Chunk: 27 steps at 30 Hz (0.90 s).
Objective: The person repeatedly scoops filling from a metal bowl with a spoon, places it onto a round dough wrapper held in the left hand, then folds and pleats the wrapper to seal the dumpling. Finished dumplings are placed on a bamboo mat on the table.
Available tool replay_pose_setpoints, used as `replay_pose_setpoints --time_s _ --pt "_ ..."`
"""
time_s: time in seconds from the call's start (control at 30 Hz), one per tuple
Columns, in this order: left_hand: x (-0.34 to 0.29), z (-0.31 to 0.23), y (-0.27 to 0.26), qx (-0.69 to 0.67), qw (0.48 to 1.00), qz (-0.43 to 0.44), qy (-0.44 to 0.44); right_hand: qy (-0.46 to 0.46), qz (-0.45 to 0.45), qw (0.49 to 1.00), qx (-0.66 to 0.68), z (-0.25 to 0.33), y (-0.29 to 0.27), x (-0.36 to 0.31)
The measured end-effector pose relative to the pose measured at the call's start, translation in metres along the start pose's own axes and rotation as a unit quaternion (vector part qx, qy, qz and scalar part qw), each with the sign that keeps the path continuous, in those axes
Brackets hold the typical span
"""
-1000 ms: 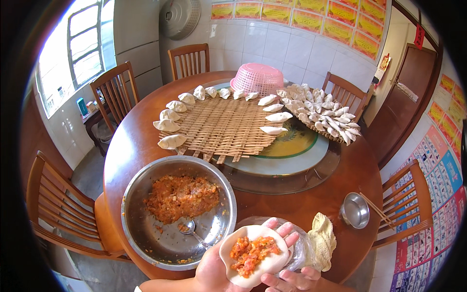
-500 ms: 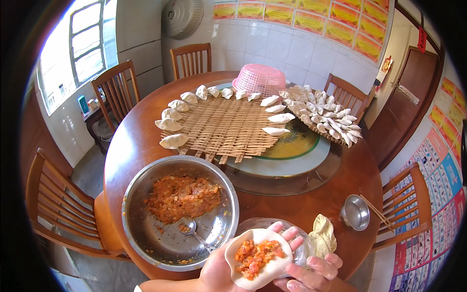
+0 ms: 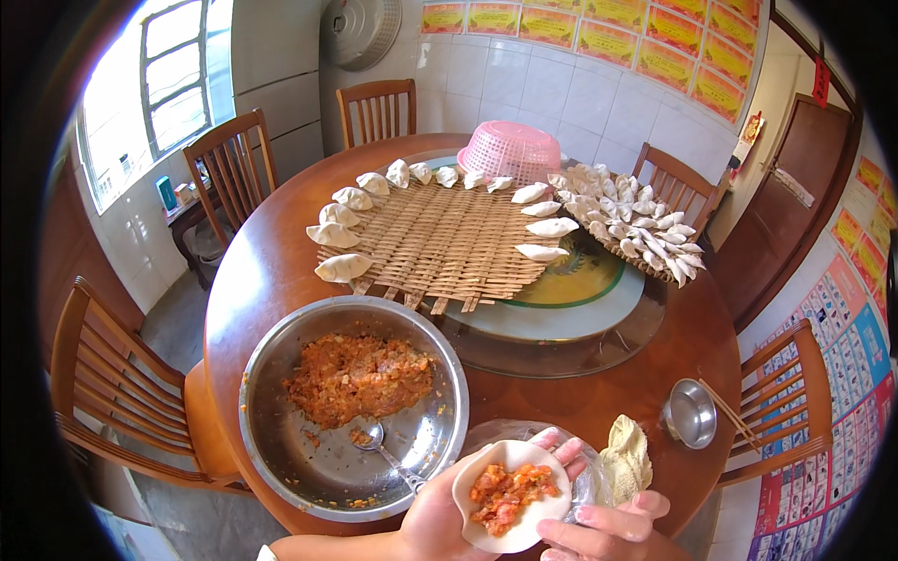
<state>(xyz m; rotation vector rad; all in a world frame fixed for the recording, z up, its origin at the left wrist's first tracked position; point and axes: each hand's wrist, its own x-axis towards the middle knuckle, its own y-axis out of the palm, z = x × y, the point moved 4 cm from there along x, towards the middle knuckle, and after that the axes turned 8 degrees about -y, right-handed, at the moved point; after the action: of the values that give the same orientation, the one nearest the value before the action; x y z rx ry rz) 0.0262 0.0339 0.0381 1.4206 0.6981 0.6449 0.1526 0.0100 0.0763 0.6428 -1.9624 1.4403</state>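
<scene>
Head view, left hand (image 3: 436, 520) holding filled wrapper (image 3: 514, 496), printed yellow sheets (image 3: 610, 43)

Around the round wooden table (image 3: 561, 402) are 5 wooden chairs (image 3: 213, 421): 1 well left of the left hand (image 3: 440, 514), 1 right of the right hand (image 3: 608, 531), and 3 far ahead of both. Just beyond the right hand lies a crumpled pale yellow cloth (image 3: 627, 455). Far ahead stands a pink perforated basket (image 3: 510, 154); red-and-yellow sheets (image 3: 608, 43) cover the wall beyond, left of which hangs a round grey perforated basin (image 3: 360, 35). Far ahead and left of the left hand are a bright barred window (image 3: 175, 75) and a side table (image 3: 194, 208). Right of the right hand, colourful charts (image 3: 837, 402) line the wall; farther ahead is a brown door (image 3: 795, 178).
</scene>
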Motion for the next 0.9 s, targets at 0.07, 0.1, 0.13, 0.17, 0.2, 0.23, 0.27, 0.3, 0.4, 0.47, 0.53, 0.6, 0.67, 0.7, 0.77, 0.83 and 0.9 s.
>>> replay_pose_setpoints --time_s 0.07,0.1,0.13,0.17,0.2,0.23,0.27,0.3,0.4,0.47,0.53,0.6,0.67,0.7,0.77,0.83,0.9 --pt "0.001 -0.002 -0.006 0.111 0.994 -0.024 -0.001 0.055 0.003 0.998 0.024 -0.005 0.0 0.007" --pt "0.001 0.0 -0.01 0.099 0.994 -0.04 -0.017 0.084 -0.003 0.996 0.017 -0.009 -0.001 0.012" --pt "-0.001 0.001 -0.013 0.088 0.994 -0.056 -0.033 0.114 -0.009 0.993 0.01 -0.014 -0.003 0.016" --pt "-0.002 0.003 -0.016 0.076 0.993 -0.071 -0.05 0.144 -0.015 0.99 0.002 -0.02 -0.006 0.021" --pt "-0.002 0.002 -0.014 0.061 0.996 -0.031 -0.055 0.175 -0.006 0.984 0.043 -0.026 -0.008 0.025" --pt "-0.002 0.003 -0.015 0.083 0.994 -0.039 -0.054 0.184 -0.004 0.982 0.042 -0.029 -0.009 0.031" --pt "-0.003 0.004 -0.016 0.105 0.992 -0.046 -0.052 0.192 -0.002 0.981 0.041 -0.032 -0.008 0.036" --pt "-0.004 0.004 -0.017 0.127 0.989 -0.053 -0.05 0.2 0.0 0.979 0.041 -0.034 -0.007 0.04" --pt "-0.008 0.004 -0.018 0.141 0.988 -0.064 -0.022 0.185 0.007 0.982 0.033 -0.037 -0.007 0.049" --pt "-0.009 0.003 -0.018 0.154 0.986 -0.063 -0.012 0.181 0.013 0.983 0.03 -0.038 -0.005 0.052" --pt "-0.009 0.003 -0.018 0.17 0.984 -0.053 -0.011 0.181 0.013 0.983 0.031 -0.039 -0.004 0.053" --pt "-0.009 0.004 -0.018 0.167 0.984 -0.059 -0.006 0.184 0.018 0.982 0.032 -0.039 -0.002 0.055" --pt "-0.009 0.004 -0.018 0.174 0.983 -0.066 -0.008 0.206 0.03 0.977 0.037 -0.04 -0.001 0.056" --pt "-0.009 0.004 -0.017 0.182 0.981 -0.07 -0.012 0.226 0.041 0.972 0.042 -0.041 -0.001 0.056" --pt "-0.01 0.004 -0.017 0.198 0.977 -0.083 -0.014 0.257 0.059 0.963 0.053 -0.042 -0.001 0.056" --pt "-0.012 0.004 -0.017 0.216 0.971 -0.102 -0.009 0.278 0.072 0.956 0.065 -0.043 0.0 0.054" --pt "-0.011 0.005 -0.017 0.223 0.971 -0.086 -0.014 0.286 0.092 0.947 0.11 -0.044 0.002 0.05"
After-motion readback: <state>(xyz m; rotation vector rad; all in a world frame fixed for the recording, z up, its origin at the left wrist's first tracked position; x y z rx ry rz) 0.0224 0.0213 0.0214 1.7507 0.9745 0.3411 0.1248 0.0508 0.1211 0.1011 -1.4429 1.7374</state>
